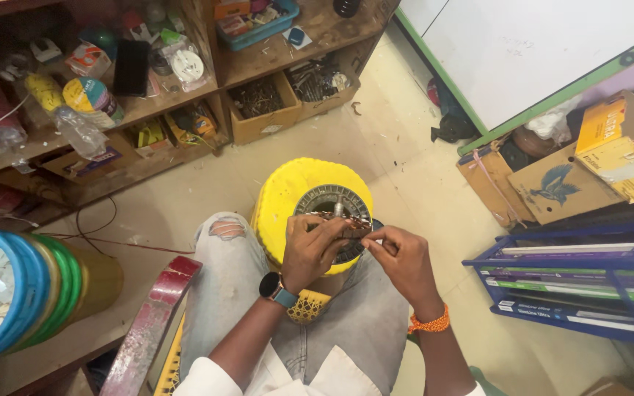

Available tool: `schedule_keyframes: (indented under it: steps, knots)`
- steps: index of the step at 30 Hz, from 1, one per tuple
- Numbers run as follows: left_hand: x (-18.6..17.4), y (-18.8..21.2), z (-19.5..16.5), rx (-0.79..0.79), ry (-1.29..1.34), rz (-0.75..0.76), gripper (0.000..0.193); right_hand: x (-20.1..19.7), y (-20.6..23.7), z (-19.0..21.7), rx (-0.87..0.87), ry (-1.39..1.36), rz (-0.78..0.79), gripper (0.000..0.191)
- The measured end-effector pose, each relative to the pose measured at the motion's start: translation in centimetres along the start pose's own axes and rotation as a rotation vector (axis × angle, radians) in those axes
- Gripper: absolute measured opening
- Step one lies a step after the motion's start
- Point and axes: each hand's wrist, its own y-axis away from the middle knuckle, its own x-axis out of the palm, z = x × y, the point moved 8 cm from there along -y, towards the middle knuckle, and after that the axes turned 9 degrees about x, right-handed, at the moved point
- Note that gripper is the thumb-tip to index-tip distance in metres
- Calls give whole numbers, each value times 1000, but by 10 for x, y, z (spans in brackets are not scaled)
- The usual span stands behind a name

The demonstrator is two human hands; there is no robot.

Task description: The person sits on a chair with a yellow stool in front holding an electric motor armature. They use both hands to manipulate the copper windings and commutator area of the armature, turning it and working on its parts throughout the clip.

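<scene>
A round metal stator (333,207) with copper winding rests on an upturned yellow stool (288,192) between my knees. My left hand (312,248) grips the stator's near edge, fingers curled over the coils. My right hand (398,255) pinches thin copper wire at the stator's right side, right beside the left fingers. A smartwatch with a blue strap sits on my left wrist, an orange bead bracelet on my right. I wear ripped grey jeans.
Wooden shelves (185,95) at the back hold tape rolls, bottles and boxes of parts. Stacked blue, green and yellow tubs (31,293) stand at left. Cardboard boxes (559,183) and a blue rack (588,279) of tube boxes are at right. A white board (537,51) leans there.
</scene>
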Motion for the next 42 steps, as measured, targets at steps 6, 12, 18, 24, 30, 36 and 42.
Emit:
schedule_keyframes:
  steps: [6,12,18,24,30,36,42]
  knots:
    - [2,2,3,2,11,13,29,17,16,16,-254,83,-48,11]
    - [8,8,7,81,42,43,31,33,27,23,-439,136,-56,9]
    - [-1,23,-11,258,-152,-170,36,37,38,24,-461,143,-18,10]
    - [9,20,-8,146,-66,-138,21,9,33,20,-262,153,-15,7]
    - [-1,13,-10,17,9,-201,23,-5,24,52,-454,272,-153,9]
    - [-2,14,-3,-208,98,-262,16,21,-21,57,-418,94,-42,9]
    - [3,20,1,-310,82,-268,20,39,-50,18,-22,20,74,12]
